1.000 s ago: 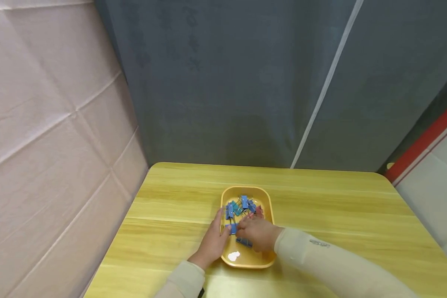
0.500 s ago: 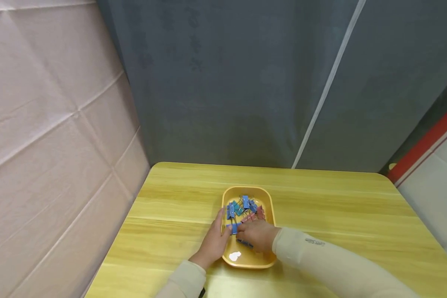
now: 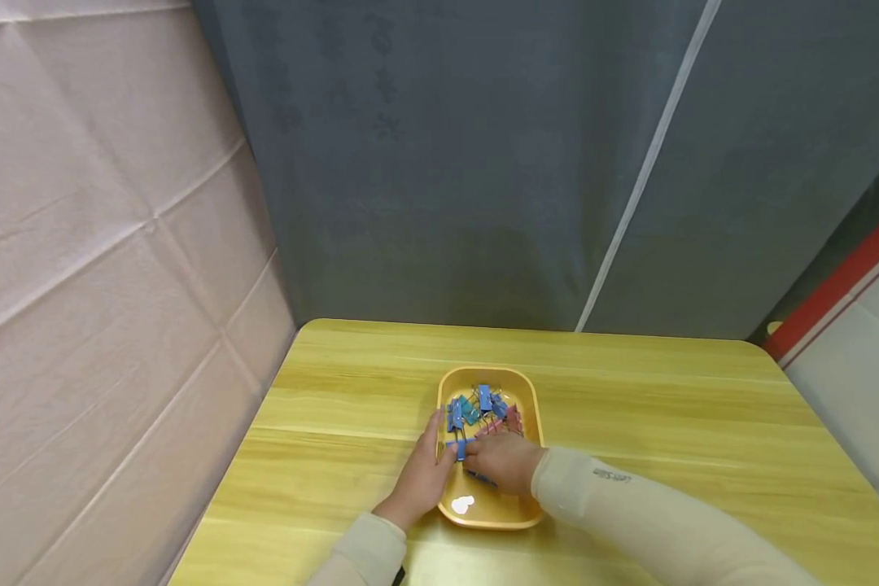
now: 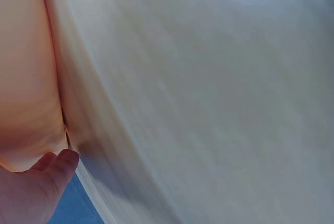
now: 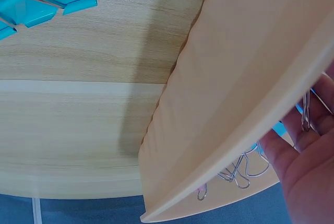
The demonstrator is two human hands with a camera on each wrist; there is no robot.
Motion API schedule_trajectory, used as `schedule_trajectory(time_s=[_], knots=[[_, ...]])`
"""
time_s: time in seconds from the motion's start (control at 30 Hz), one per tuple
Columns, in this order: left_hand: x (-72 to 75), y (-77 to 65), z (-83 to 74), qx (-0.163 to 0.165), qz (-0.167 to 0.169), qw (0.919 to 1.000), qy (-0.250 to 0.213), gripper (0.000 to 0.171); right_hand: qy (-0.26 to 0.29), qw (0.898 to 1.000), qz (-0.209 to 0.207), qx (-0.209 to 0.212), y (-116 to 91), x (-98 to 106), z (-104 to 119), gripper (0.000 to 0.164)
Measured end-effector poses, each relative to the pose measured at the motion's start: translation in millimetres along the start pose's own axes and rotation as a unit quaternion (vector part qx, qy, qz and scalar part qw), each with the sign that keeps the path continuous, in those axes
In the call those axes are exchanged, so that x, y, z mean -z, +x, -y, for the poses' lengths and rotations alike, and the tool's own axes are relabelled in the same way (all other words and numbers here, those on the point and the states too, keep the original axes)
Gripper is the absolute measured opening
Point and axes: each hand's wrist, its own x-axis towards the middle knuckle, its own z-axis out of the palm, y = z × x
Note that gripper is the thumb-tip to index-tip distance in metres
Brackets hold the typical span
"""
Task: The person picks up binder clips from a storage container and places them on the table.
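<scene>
Several small blue, teal and pink binder clips with silver wire handles point(image 3: 485, 397) lie loose in a yellow-orange rounded-rectangular plastic tray point(image 3: 498, 513), low in the centre of my head view, most of them toward the tray's upper half. Into it reaches the right hand point(image 3: 504, 460), fingers bent down among the clips; in the right wrist view, near the right edge, I see a wire loop point(image 5: 306, 112) against them, but I cannot tell whether they pinch a clip. The left hand point(image 3: 419, 476) grips the tray's left wall, thumb over the rim, its tip by a bright blue clip point(image 3: 461, 449). I read this step as picking through the clips while the tray is held steady; the next move would call for a sure pinch on one clip, free of neighbouring wires. Beneath is the glossy wood-grain table point(image 3: 322, 382); a dark grey curtain point(image 3: 439, 163) fills the upper centre.
</scene>
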Motion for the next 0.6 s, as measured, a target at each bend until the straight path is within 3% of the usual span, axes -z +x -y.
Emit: schedule_trajectory(time_s=[0.33, 0.6], knots=[[-0.3, 0.4, 1.2, -0.001, 0.000, 1.0000, -0.002, 0.061, -0.010, 1.000, 0.001, 0.001, 2.9, 0.5, 1.3, 0.043], [-0.5, 0.7, 1.2, -0.001, -0.002, 1.0000, -0.003, 0.061, -0.025, 1.000, -0.015, 0.013, 3.3, 0.5, 3.0, 0.020]])
